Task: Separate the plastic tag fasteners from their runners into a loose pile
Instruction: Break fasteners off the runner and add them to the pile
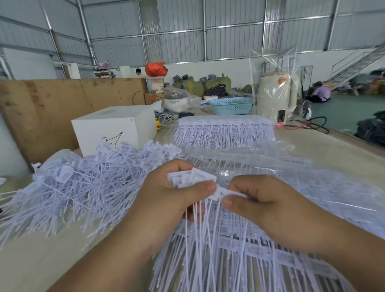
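Observation:
My left hand grips a bunch of white plastic tag fasteners by their flat heads, their thin tails hanging down. My right hand pinches the runner strip right beside that bunch, thumb and forefinger closed on it. Under both hands lie more fasteners on their runners, spread over the table toward me. A loose pile of separated fasteners covers the table to the left. Another stack of runners lies further back.
A white box stands behind the loose pile, with a cardboard sheet behind it. Clear plastic bags lie on the right of the table. A blue basket, a pot and a white appliance stand at the far end.

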`<control>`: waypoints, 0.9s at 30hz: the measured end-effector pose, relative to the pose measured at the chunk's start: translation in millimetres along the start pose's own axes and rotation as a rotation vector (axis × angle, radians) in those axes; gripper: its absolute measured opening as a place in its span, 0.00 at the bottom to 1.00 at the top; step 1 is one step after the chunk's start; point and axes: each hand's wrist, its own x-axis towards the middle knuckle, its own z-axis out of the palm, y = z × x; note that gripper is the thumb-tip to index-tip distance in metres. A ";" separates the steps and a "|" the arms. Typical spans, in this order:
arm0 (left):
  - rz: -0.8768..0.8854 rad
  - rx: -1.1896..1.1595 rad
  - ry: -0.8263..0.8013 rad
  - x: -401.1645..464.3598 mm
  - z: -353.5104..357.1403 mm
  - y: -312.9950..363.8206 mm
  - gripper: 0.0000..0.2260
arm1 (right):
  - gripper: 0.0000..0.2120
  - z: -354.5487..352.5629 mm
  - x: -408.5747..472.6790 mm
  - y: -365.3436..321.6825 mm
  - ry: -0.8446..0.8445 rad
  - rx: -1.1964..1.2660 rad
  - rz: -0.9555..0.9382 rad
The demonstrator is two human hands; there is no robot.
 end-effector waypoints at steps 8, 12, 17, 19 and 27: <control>-0.038 -0.457 0.095 -5.4 22.8 14.3 0.07 | 0.15 22.7 2.8 -17.7 0.436 0.227 -0.166; -0.019 -0.548 0.116 -12.1 28.5 20.2 0.05 | 0.18 29.3 2.0 -23.7 0.531 0.263 -0.248; 0.032 -0.544 0.198 -8.2 32.2 22.4 0.07 | 0.15 33.8 -0.2 -24.6 0.588 0.158 -0.342; 0.044 -0.501 0.246 -4.5 32.3 23.8 0.09 | 0.15 33.9 1.0 -22.3 0.588 0.053 -0.357; 0.183 -0.241 0.270 6.5 19.5 18.2 0.06 | 0.14 34.1 3.0 -12.9 0.600 -0.118 -0.383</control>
